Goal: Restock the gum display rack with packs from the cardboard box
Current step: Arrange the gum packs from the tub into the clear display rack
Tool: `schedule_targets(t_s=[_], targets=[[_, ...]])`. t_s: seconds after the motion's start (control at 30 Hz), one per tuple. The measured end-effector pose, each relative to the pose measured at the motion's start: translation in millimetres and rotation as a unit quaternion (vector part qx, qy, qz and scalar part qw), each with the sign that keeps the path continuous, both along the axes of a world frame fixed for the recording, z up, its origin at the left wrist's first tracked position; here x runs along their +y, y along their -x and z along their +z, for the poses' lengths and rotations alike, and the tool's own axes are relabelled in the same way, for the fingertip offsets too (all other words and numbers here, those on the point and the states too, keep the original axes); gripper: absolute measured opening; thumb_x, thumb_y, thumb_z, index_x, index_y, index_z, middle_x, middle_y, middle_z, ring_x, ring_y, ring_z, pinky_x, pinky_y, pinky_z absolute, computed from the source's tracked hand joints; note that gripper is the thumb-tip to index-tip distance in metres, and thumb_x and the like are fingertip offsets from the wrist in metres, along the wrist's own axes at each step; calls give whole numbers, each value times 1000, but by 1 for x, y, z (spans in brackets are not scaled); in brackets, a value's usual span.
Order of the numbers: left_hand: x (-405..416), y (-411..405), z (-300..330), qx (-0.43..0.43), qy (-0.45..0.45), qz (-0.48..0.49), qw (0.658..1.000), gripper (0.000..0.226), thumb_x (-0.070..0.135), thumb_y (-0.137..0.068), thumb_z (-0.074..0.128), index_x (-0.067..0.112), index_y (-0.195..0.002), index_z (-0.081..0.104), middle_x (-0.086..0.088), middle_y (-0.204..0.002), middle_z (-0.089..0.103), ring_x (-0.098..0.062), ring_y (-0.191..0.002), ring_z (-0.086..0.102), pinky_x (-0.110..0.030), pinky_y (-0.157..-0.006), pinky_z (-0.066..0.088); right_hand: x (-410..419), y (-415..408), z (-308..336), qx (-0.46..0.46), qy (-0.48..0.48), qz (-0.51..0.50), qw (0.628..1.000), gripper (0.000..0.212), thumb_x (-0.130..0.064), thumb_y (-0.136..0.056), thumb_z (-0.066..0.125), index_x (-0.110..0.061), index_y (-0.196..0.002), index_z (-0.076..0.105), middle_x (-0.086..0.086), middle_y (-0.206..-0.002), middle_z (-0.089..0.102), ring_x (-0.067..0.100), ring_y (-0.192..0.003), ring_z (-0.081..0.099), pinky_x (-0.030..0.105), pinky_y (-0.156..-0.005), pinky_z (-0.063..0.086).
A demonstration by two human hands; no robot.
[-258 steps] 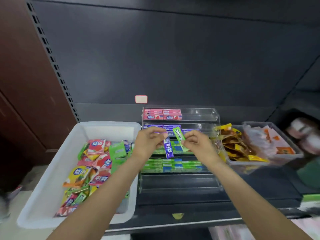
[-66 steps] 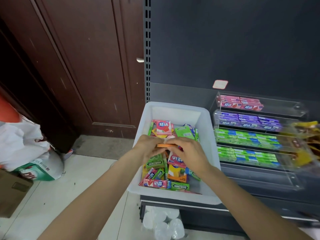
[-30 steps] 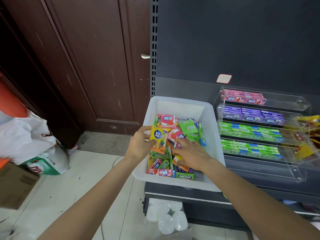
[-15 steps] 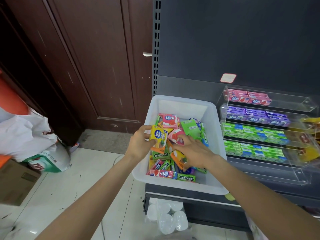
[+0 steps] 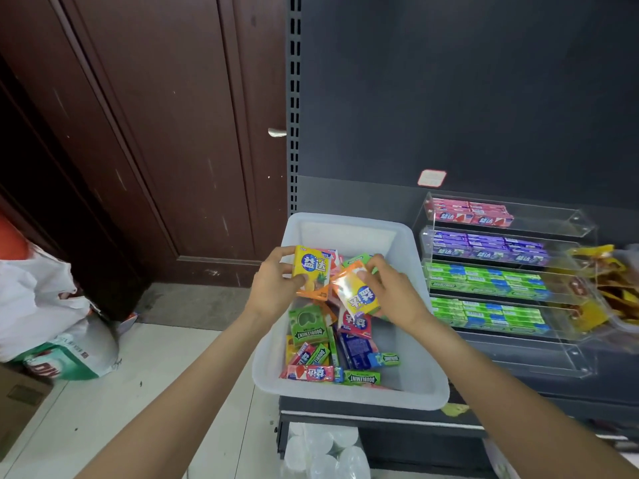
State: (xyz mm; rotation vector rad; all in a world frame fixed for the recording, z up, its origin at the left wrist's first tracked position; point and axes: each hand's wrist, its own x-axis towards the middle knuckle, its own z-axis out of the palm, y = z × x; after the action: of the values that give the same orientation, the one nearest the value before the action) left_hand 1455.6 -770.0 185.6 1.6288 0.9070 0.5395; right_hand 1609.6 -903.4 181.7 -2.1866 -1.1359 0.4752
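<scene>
Left grip: holding a yellow pack.
Right grip: pinching a second pack over the bin.
Advice: stack both aligned, then carry to the rack's bare bottom tier.

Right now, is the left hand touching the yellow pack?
Touching. The head view shows the left hand gripping the yellow pack, fingers on its far edge, thumb on its front.

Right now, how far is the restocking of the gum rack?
Partly done. The clear rack already holds pink, purple and two green rows; its lowest tier looks unfilled. In hand: the left hand grips a yellow pack, the right hand another yellow pack. Many packs remain in the white bin.
</scene>
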Motion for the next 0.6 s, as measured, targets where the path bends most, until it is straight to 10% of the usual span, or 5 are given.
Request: schedule_targets(t_s=[0.2,0.37,0.6], targets=[[-10,-46,27,-69,-9,-32,997,54,-7,-82,60,24,-123,48,-7,-97,61,-12,-76,55,-32,-62,49,-24,-33,41,356,-73,-148,920,26,-4,-91,54,-10,-116,50,10,-90,64,18,-69,67,32,-61,60],[-37,-105,48,-109,-37,-63,991,40,-6,-81,62,28,-101,53,-2,-91,63,-16,-79,57,-35,-62,51,-65,-79,62,280,-136,-118,943,47,12,-82,53,-21,-115,54,7,-87,65,16,-72,61,26,-71,55],[-95,-216,74,-132,-74,-123,981,36,-3,-80,67,30,-87,53,-1,-84,67,-23,-77,61,-39,-74,51,-131,-194,79,138,-244,-191,941,23,17,-75,64,-4,-85,63,0,-65,61,-4,-51,57,10,-53,46]])
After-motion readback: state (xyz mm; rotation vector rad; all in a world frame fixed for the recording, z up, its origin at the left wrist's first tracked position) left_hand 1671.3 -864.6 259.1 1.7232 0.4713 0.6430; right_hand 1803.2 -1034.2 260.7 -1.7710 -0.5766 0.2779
